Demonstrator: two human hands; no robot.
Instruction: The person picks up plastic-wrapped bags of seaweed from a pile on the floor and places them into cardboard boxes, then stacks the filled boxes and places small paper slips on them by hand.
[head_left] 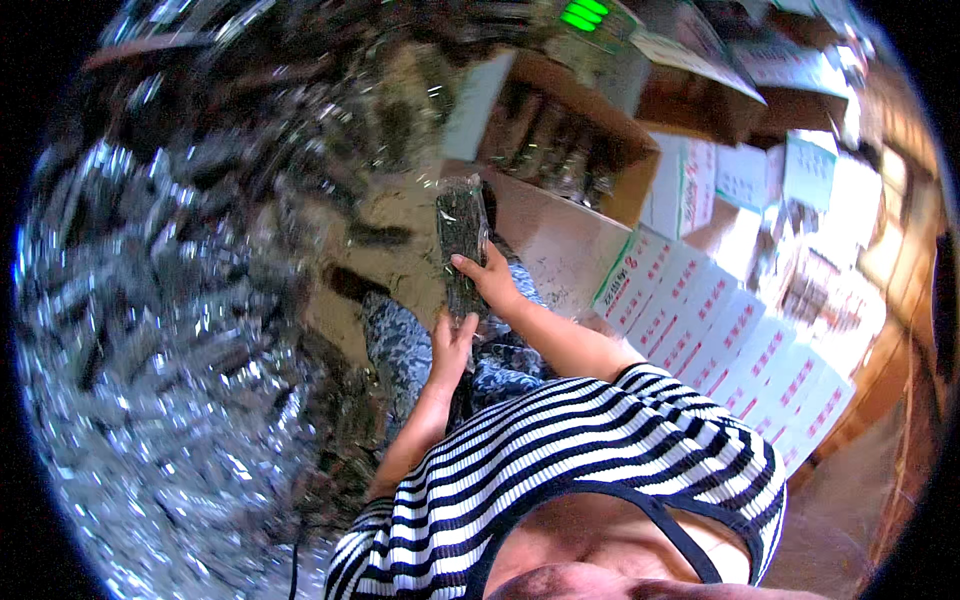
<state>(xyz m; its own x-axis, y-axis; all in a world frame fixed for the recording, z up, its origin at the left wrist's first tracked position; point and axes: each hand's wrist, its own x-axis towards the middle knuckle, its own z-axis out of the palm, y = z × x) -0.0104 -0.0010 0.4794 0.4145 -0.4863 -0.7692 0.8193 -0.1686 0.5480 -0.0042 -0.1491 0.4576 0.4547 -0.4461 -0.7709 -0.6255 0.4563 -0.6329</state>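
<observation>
Both my hands hold a long clear plastic pack [462,225] with dark contents I cannot make out, in front of my knees. My right hand [490,280] grips its right side, the thumb lying across the top face. At the pack's near end is my left hand [452,345], its fingers closed around the plastic. Beyond the pack, to the right, stands an open cardboard box [580,95] with several similar dark packs [545,135] in it.
A large heap of shiny dark packs [170,340] fills the left side. White cartons with red and green print [720,340] line the right, with more boxes [700,70] behind. A green-lit display [585,14] glows at the top. Bare brown floor [400,270] shows between.
</observation>
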